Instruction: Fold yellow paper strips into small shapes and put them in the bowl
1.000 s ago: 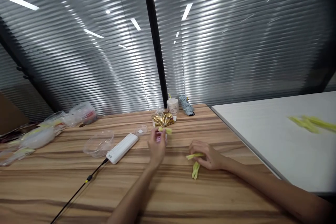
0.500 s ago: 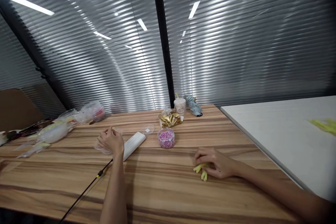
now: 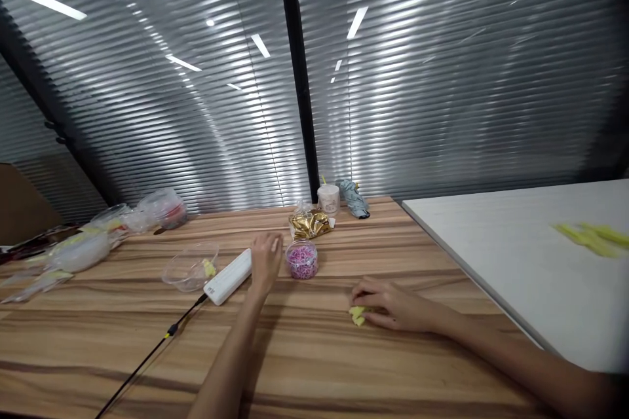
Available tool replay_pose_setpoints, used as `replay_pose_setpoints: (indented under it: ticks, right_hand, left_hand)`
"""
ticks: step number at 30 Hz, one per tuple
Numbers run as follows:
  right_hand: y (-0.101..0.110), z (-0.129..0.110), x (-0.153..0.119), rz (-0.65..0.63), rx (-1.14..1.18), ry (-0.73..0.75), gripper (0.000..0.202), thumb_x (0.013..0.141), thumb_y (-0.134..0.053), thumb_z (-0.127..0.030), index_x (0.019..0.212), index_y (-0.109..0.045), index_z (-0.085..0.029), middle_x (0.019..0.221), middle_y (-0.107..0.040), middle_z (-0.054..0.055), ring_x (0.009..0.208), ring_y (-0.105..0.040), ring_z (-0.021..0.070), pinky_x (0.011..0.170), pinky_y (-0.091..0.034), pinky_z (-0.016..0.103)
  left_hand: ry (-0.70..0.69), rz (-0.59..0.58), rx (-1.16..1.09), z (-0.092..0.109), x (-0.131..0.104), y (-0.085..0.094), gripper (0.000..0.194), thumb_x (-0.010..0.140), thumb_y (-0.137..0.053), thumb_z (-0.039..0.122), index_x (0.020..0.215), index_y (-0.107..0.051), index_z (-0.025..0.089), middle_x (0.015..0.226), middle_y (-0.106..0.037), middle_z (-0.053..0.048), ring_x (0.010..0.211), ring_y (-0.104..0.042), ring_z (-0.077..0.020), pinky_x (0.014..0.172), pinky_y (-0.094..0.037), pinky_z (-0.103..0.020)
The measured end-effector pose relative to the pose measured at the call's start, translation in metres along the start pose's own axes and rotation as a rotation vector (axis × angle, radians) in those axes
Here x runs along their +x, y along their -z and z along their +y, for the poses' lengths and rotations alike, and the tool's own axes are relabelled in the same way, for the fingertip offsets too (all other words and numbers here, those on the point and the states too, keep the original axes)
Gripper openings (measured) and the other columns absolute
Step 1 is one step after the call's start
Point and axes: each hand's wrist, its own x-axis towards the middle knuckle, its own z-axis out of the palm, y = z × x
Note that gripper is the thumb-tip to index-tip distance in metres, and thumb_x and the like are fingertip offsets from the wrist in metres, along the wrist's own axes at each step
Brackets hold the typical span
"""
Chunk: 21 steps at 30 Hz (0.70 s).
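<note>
My right hand (image 3: pixel 393 304) rests low over the wooden table with thumb and fingers pinching a small bundle of yellow strips (image 3: pixel 358 315). My left hand (image 3: pixel 266 263) is just left of a clear round tub of pink-purple shreds (image 3: pixel 301 260); its fingertips point away and down, so what they touch is hidden. To the left lies an open clear plastic tub (image 3: pixel 183 268) with a small yellow piece (image 3: pixel 209 268) in it. Between that tub and my left hand is a white power bank (image 3: pixel 228 278) with a black cable (image 3: pixel 147 359).
Behind the shreds stand a gold foil bag (image 3: pixel 310 225), a white cup (image 3: pixel 329 198) and a grey-blue folded pouch (image 3: pixel 354 200). Several clear plastic containers (image 3: pixel 162 207) and bags are piled at the left. More yellow strips (image 3: pixel 592 237) lie on the white table (image 3: pixel 491 236) at right.
My left hand has moved right from the clear tub towards the shreds, and a yellow piece now shows in that tub. Less of the yellow strips shows at my right hand. The view has shifted slightly.
</note>
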Motion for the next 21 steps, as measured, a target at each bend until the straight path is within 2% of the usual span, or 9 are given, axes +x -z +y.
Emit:
replay_pose_setpoints:
  ticks: [3,6,10,15,21]
  right_hand:
    - [0.002,-0.001,-0.001,0.002,0.003,0.028,0.026,0.081,-0.044,-0.019,0.101,-0.060,-0.021,0.100,-0.055,0.007,0.092,-0.050,0.0169,0.081,-0.039,0.029]
    - [0.005,0.000,-0.002,-0.014,0.017,0.073,0.032,0.073,-0.048,-0.014,0.102,-0.059,-0.021,0.103,-0.054,0.006,0.095,-0.049,0.0178,0.085,-0.038,0.030]
    - [0.003,0.006,-0.003,-0.020,-0.003,0.078,0.037,0.069,-0.051,-0.013,0.104,-0.057,-0.020,0.104,-0.053,0.006,0.096,-0.049,0.0176,0.086,-0.037,0.029]
    - [-0.003,0.011,-0.002,0.039,-0.097,0.033,0.026,0.079,-0.046,-0.017,0.103,-0.056,-0.019,0.099,-0.054,0.007,0.090,-0.050,0.0160,0.080,-0.040,0.027]
    - [-0.008,0.014,0.000,0.044,-0.292,0.052,0.024,0.084,-0.040,-0.016,0.103,-0.053,-0.014,0.094,-0.054,0.009,0.087,-0.049,0.0166,0.076,-0.041,0.027]
  left_hand:
    - [-0.080,-0.127,-0.112,0.025,-0.006,-0.009,0.025,0.083,-0.043,0.033,0.074,-0.061,0.018,0.077,-0.061,-0.005,0.079,-0.052,-0.0180,0.075,-0.036,-0.031]
    - [-0.134,-0.206,-0.099,0.035,-0.012,-0.010,0.031,0.085,-0.039,0.034,0.073,-0.063,0.018,0.077,-0.062,-0.006,0.080,-0.052,-0.0185,0.076,-0.036,-0.032]
    - [-0.209,-0.266,-0.089,0.036,-0.015,-0.008,0.036,0.088,-0.032,0.030,0.078,-0.064,0.017,0.081,-0.064,-0.006,0.081,-0.052,-0.0178,0.083,-0.035,-0.035]
    - [-0.235,-0.289,-0.063,0.033,-0.014,-0.010,0.039,0.088,-0.030,0.029,0.072,-0.064,0.017,0.073,-0.064,-0.005,0.076,-0.053,-0.0172,0.085,-0.035,-0.037]
    - [-0.268,-0.298,-0.043,0.029,-0.010,-0.013,0.037,0.087,-0.032,0.030,0.072,-0.063,0.017,0.073,-0.065,-0.005,0.077,-0.052,-0.0188,0.086,-0.035,-0.039]
